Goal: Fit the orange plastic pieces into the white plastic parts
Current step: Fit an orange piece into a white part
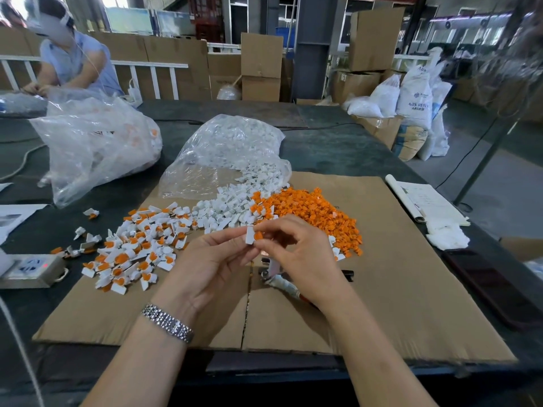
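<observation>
Cardboard sheet point(382, 289) covers the dark bench point(338, 148) through the middle of the frame. At upper centre a clear plastic bag point(229, 151) spills loose white parts point(223, 211) onto it, and a second clear bag point(97, 148) sits at upper left. Right of centre lies a heap of orange pieces point(317, 214); left of centre spreads a pile of assembled pieces point(132, 251), white with orange showing. Just below the middle, the left hand point(205, 262) pinches one white part point(250, 235) between thumb and forefinger, its long axis roughly upright in the frame. The right hand point(299, 259) pinches an orange piece point(258, 236) in curled fingers, touching the white part's right side. Both are held above the cardboard. Under the right hand lies a metal tool point(279, 277). A wristwatch point(167, 323) circles the left wrist.
</observation>
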Motion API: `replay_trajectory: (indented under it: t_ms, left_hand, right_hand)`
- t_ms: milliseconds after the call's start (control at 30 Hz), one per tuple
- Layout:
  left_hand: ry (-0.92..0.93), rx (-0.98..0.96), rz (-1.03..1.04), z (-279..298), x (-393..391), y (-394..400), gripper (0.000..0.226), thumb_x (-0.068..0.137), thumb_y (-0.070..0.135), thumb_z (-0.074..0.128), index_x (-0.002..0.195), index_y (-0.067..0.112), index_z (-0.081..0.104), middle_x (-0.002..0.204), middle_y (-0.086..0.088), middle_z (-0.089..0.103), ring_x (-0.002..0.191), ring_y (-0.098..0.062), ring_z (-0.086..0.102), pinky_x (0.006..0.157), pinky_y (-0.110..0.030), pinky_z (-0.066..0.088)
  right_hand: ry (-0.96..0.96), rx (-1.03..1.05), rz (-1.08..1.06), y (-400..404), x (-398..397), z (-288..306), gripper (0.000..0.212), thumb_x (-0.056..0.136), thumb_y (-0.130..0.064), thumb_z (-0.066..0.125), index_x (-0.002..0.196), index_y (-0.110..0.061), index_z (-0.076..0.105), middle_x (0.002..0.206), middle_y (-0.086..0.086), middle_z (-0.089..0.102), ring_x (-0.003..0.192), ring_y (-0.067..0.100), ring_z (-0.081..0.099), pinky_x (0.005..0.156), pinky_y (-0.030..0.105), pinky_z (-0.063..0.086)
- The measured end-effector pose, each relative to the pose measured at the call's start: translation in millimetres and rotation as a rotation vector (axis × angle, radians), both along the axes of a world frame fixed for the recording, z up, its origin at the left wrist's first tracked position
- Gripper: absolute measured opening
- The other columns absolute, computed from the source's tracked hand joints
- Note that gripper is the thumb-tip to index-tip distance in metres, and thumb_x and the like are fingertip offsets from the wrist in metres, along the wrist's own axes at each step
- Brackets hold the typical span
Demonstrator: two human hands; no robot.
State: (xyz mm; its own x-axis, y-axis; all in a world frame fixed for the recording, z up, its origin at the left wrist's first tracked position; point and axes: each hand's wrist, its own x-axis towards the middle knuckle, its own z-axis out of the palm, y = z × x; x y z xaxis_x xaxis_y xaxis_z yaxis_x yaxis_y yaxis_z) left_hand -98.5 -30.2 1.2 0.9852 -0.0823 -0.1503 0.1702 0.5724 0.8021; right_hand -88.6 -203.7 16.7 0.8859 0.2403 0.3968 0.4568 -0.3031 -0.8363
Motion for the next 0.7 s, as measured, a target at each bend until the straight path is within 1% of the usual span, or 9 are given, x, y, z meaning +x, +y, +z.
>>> replay_trajectory:
  t_ms: [133, 200, 333, 400, 500, 600, 700]
  left_hand:
    - [-0.017, -0.029, 0.063, -0.4, -4.4, -6.7, 0.019, 0.078, -0.003, 0.067, 0.093, -0.005, 0.079, 0.105, -0.026, 0.075, 0.092, -0.029, 0.077, 0.075, -0.027, 0.062]
    - [-0.024, -0.037, 0.071, 0.3, -6.2, -8.2, 0.018, 0.078, -0.003, 0.069, 0.092, -0.004, 0.079, 0.104, -0.025, 0.075, 0.092, -0.029, 0.077, 0.076, -0.027, 0.062]
    - [-0.062, 0.001, 0.046, 5.3, -9.2, -6.9, 0.013, 0.082, 0.007, 0.072, 0.089, 0.000, 0.080, 0.106, -0.023, 0.075, 0.098, -0.028, 0.076, 0.080, -0.030, 0.062]
    - [-0.038, 0.036, 0.043, 7.5, -9.0, -6.7, 0.008, 0.081, 0.007, 0.074, 0.084, 0.001, 0.080, 0.100, -0.021, 0.076, 0.092, -0.026, 0.076, 0.078, -0.029, 0.062]
    - [0.025, 0.064, 0.085, 7.5, -7.9, -7.2, 0.003, 0.076, -0.001, 0.075, 0.079, 0.000, 0.076, 0.093, -0.021, 0.075, 0.082, -0.025, 0.076, 0.075, -0.029, 0.064]
    - [0.044, 0.067, 0.088, 6.7, -8.9, -6.7, 0.002, 0.075, -0.002, 0.075, 0.076, -0.001, 0.076, 0.094, -0.022, 0.076, 0.082, -0.025, 0.076, 0.077, -0.030, 0.064]
    - [0.049, 0.069, 0.085, 4.9, -9.6, -5.9, 0.011, 0.074, -0.002, 0.076, 0.084, -0.005, 0.074, 0.097, -0.023, 0.076, 0.084, -0.026, 0.076, 0.074, -0.028, 0.064]
  right_hand:
    - [-0.023, -0.001, -0.029, -1.8, 0.2, 2.5, 0.021, 0.084, -0.016, 0.079, 0.104, -0.018, 0.078, 0.093, -0.011, 0.067, 0.088, 0.007, 0.064, 0.081, 0.026, 0.056]
    - [-0.048, -0.032, -0.026, -2.4, 0.7, 5.1, 0.021, 0.084, -0.016, 0.079, 0.105, -0.017, 0.078, 0.093, -0.009, 0.067, 0.088, 0.007, 0.064, 0.082, 0.025, 0.055]
    - [-0.107, -0.097, -0.020, -3.3, 1.1, 8.7, 0.021, 0.084, -0.014, 0.078, 0.105, -0.013, 0.078, 0.094, -0.004, 0.067, 0.086, 0.007, 0.063, 0.081, 0.023, 0.054]
    - [-0.156, -0.135, -0.021, -3.1, 1.0, 8.4, 0.021, 0.084, -0.012, 0.079, 0.105, -0.011, 0.078, 0.094, -0.002, 0.068, 0.087, 0.007, 0.062, 0.082, 0.022, 0.053]
    - [-0.193, -0.182, -0.025, -1.8, 0.2, 6.3, 0.021, 0.084, -0.012, 0.079, 0.105, -0.011, 0.077, 0.094, -0.001, 0.068, 0.089, 0.008, 0.063, 0.083, 0.024, 0.052]
    - [-0.220, -0.198, -0.021, -0.1, 0.1, 4.1, 0.021, 0.083, -0.012, 0.079, 0.104, -0.010, 0.077, 0.091, 0.000, 0.067, 0.086, 0.010, 0.062, 0.081, 0.027, 0.053]
    - [-0.233, -0.215, -0.014, 0.2, 1.4, 2.4, 0.021, 0.083, -0.011, 0.079, 0.105, -0.010, 0.077, 0.091, 0.001, 0.066, 0.085, 0.011, 0.062, 0.080, 0.028, 0.053]
